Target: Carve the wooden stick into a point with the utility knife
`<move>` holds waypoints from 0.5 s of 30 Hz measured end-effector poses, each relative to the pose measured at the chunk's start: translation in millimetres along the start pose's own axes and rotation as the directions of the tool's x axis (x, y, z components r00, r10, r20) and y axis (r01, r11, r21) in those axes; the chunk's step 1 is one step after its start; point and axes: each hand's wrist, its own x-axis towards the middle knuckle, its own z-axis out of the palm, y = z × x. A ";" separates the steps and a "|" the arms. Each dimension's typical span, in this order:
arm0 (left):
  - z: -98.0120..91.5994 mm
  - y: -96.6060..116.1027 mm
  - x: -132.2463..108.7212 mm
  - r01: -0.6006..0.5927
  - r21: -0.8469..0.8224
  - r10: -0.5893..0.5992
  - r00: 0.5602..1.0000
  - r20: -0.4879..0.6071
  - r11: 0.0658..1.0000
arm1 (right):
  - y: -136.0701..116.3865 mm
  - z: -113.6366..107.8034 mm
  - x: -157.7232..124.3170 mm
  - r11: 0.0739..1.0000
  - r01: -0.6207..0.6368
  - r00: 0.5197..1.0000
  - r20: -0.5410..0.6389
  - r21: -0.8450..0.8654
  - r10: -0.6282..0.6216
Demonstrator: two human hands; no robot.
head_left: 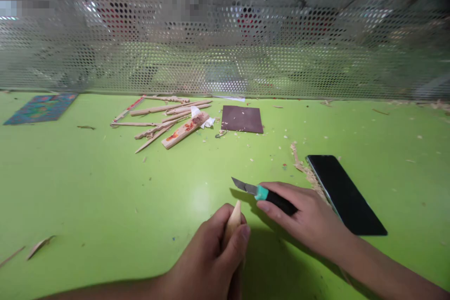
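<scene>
My left hand [214, 251] is closed around a pale wooden stick [234, 220] whose pointed tip pokes up above the thumb. My right hand [304, 218] grips a carving knife [262, 193] with a black handle, a teal collar and a short grey blade that points left. The blade tip sits a little above and right of the stick's tip, not touching it. Both hands hover low over the green table [105, 197].
A black phone [346, 194] lies just right of my right hand, wood shavings [302, 164] beside it. A heap of carved sticks [165, 119], a brown sandpaper sheet [242, 118], a colourful card [42, 108] and a perforated metal screen [225, 56] lie farther back.
</scene>
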 end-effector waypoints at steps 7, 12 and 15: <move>4.1 9.1 0.5 0.011 -0.011 -0.012 0.999 -0.031 1.000 | -2.6 -1.2 3.9 0.999 -0.033 0.999 0.044 0.014 0.032; 0.7 8.0 0.7 0.042 -0.038 -0.040 0.997 0.062 0.998 | -2.4 -3.0 6.9 0.997 -0.061 0.992 0.117 0.038 0.056; -1.9 4.9 0.9 0.016 -0.033 -0.014 0.998 0.054 0.999 | -2.0 -2.9 7.0 0.998 -0.051 0.992 0.121 0.034 0.047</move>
